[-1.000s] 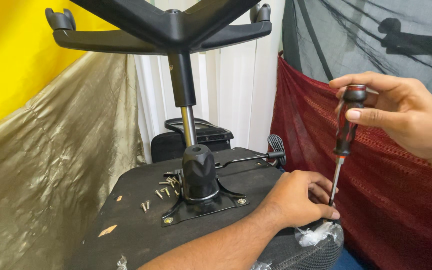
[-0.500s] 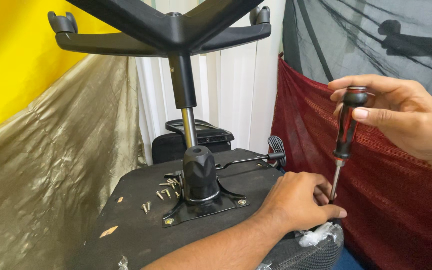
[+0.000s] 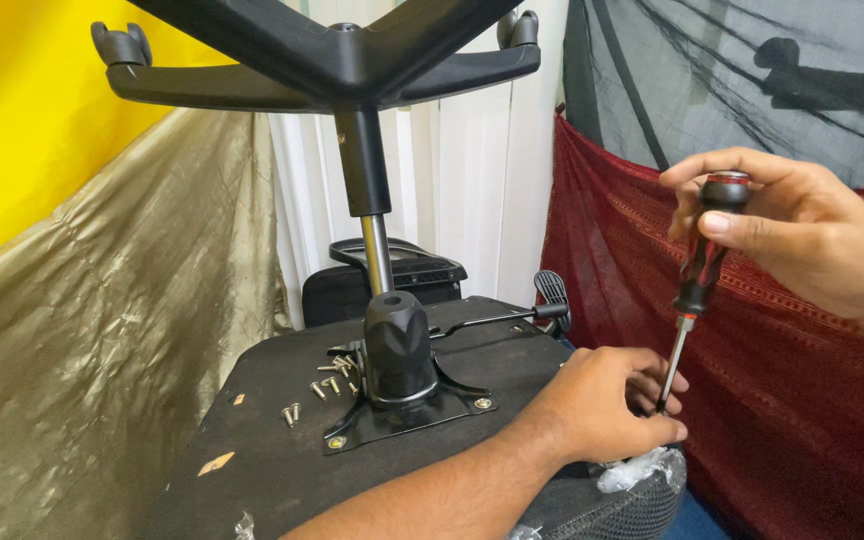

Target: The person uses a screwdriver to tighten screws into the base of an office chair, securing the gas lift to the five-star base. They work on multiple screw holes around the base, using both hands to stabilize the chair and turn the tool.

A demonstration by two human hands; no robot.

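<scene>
The right hand (image 3: 802, 235) grips a screwdriver (image 3: 697, 275) upright by its handle, while the left hand (image 3: 602, 405) curls closed around its tip at the upturned chair seat's (image 3: 282, 450) edge.

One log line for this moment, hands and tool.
right hand: grips screwdriver handle, upright | left hand: steadies tip at seat underside edge | loose screws beside mounting plate

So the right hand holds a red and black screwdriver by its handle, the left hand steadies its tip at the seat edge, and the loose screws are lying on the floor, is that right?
Not quite. The head view shows the loose screws lying on the upturned black seat underside, beside the mounting plate, not on the floor. The rest holds: the right hand grips the screwdriver handle and the left hand steadies its tip.
</scene>
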